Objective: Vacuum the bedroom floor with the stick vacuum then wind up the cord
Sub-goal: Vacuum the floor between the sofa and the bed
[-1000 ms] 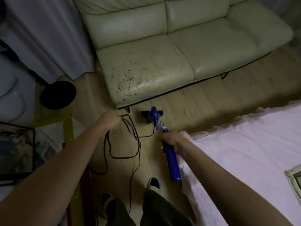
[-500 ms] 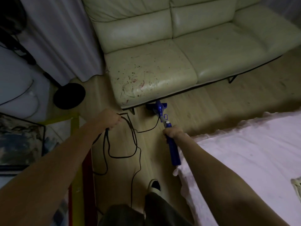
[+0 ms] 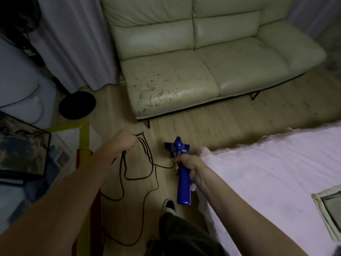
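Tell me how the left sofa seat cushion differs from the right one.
The left seat cushion is covered in red and dark scribble marks; the right seat cushion looks nearly clean. The left cushion lies nearer the grey curtain, the right nearer the pink bed. Both are the same pale cream leather.

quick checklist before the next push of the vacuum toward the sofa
1. Right hand grips the blue stick vacuum: ok.
2. Left hand holds the black cord loops off the floor: ok.
3. Floor head flat on the wood floor: cannot tell.
4. Path to the sofa free of cord: ok.
5. Slack cord lies close to the foot: not ok.
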The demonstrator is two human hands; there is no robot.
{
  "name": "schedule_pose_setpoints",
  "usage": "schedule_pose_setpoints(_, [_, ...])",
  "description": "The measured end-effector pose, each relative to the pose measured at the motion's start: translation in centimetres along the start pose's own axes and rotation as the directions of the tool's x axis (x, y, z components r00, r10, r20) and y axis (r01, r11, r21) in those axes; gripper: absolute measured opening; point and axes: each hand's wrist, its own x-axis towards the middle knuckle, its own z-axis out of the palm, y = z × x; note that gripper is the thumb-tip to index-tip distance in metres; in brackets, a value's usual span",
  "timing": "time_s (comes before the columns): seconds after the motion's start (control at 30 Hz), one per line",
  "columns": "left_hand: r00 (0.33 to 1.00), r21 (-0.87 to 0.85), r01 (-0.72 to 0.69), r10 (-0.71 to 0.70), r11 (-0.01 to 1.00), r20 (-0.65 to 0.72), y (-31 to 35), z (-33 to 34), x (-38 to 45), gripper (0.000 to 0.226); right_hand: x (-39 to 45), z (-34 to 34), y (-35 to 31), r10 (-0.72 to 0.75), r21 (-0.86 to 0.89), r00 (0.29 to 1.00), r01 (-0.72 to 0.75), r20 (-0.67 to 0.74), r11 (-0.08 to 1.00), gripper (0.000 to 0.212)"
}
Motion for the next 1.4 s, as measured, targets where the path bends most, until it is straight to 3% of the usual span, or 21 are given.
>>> schedule_pose_setpoints(0.23, [1.0,0.036,0.013,-0.012,0.999,-0.02,-3.6,0.2,-3.3,0.026,-1.8,5.1,4.3,0.014,0.283,0.999,-0.003,-0.035,0.959,0.026])
schedule_pose_setpoints(0.3, [0.999,0.044,0.024,-0.025,0.999,0.028,-4.0,-0.3,-3.9,0.026,-1.5,6.8,3.2,0.006,0.315,0.999,0.01,-0.051,0.949,0.039])
schedule_pose_setpoints(0.43, [0.999,-0.028,0.013,-0.014,1.0,-0.049,-3.9,-1.6,-3.3,0.03,0.2,9.5,-1.6,-0.011,0.334,0.995,0.044,-0.102,0.941,0.063])
schedule_pose_setpoints(0.63, [0.988,-0.024,0.066,-0.069,0.998,-0.138,-0.4,-2.1,0.9,0.025,2.4,10.7,-9.3,-0.025,0.427,0.993,0.073,-0.116,0.901,0.05])
schedule_pose_setpoints(0.8, [0.986,-0.016,0.072,-0.074,0.997,-0.152,3.6,-2.5,5.2,0.026,6.0,9.0,-15.9,0.007,0.482,0.985,0.077,-0.171,0.873,0.013])
schedule_pose_setpoints(0.9, [0.985,-0.027,0.093,-0.096,0.995,-0.144,6.6,-2.6,8.3,0.022,8.1,8.0,-19.3,0.028,0.496,0.975,0.088,-0.221,0.864,0.014])
schedule_pose_setpoints(1.0, [0.985,-0.019,0.081,-0.083,0.997,-0.154,8.7,-2.4,10.6,0.017,9.6,6.9,-22.1,0.03,0.523,0.956,0.134,-0.293,0.842,0.031])
schedule_pose_setpoints(1.17, [0.987,0.023,0.064,-0.06,0.998,-0.147,11.0,-2.6,13.2,0.032,12.9,3.4,-26.3,0.011,0.446,0.936,0.157,-0.352,0.881,0.011])
schedule_pose_setpoints(1.3, [0.984,0.056,0.006,0.004,0.998,-0.18,12.3,-2.5,14.8,0.04,15.3,-0.3,-27.8,-0.026,0.379,0.919,0.188,-0.394,0.906,0.02])
schedule_pose_setpoints(1.4, [0.983,0.078,-0.012,0.026,0.997,-0.182,13.1,-2.1,15.6,0.034,16.2,-3.5,-26.9,-0.019,0.344,0.922,0.164,-0.387,0.925,0.012])
